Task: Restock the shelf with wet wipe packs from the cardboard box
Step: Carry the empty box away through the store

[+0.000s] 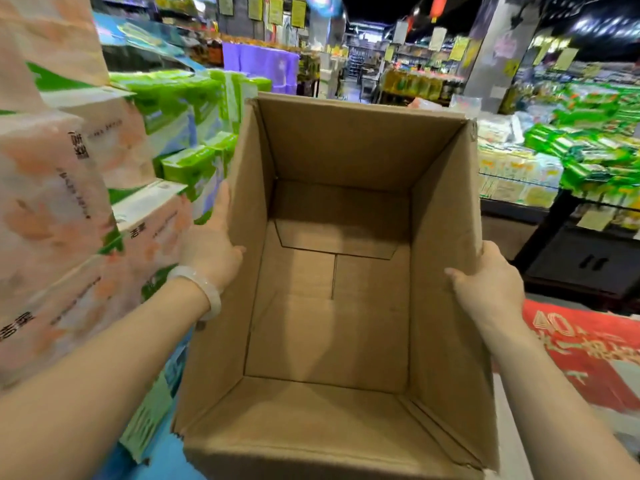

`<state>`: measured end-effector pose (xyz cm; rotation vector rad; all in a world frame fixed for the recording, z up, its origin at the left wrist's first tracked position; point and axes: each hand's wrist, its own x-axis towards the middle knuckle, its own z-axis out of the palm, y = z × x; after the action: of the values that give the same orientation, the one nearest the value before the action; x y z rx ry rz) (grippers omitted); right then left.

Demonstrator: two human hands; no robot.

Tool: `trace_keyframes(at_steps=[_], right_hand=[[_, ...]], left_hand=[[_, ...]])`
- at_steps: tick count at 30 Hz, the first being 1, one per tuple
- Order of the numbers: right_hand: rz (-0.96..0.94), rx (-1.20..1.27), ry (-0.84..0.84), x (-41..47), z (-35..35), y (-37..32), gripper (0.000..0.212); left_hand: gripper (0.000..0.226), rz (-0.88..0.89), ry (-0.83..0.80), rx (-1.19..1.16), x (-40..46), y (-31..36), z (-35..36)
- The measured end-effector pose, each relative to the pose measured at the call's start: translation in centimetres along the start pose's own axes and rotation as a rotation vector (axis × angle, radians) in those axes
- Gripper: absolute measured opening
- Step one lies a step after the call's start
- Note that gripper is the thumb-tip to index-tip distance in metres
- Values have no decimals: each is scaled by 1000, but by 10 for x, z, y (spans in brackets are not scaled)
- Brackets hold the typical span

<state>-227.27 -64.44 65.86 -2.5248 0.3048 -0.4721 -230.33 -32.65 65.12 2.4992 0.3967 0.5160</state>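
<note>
Both hands clamp the cardboard box from outside: the left hand lies flat against the left wall with fingers stretched forward along it and the thumb hooked over the rim, and the right hand wraps the right wall's edge, thumb inside, fingers hidden behind the board. A pale bracelet sits on the left wrist. Held between them, the box has its open mouth turned toward the camera and its long axis running away from the person; its floor flaps are bare, with no wet wipe packs visible inside, so the unloading looks finished. Just beyond the left hand, touching or nearly touching the box's left wall, stand stacked green packs and peach-printed packs on the shelf side, so the left hand is the nearer one to the stock. Farther off, across the aisle to the right, a display table carries more green packs
</note>
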Motion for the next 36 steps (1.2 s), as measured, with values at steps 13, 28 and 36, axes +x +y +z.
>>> trace_keyframes(at_steps=[13,28,36], right_hand=[[62,-13,4,351,163,-49,39],[0,2,-2,787,352,-111,38],[70,-1,12,996,461,-150,37]], left_hand=[[98,94,-31,40,373,53,180],[97,23,39,44,788,127,378],[92,41,-51,8,1025,158,488]])
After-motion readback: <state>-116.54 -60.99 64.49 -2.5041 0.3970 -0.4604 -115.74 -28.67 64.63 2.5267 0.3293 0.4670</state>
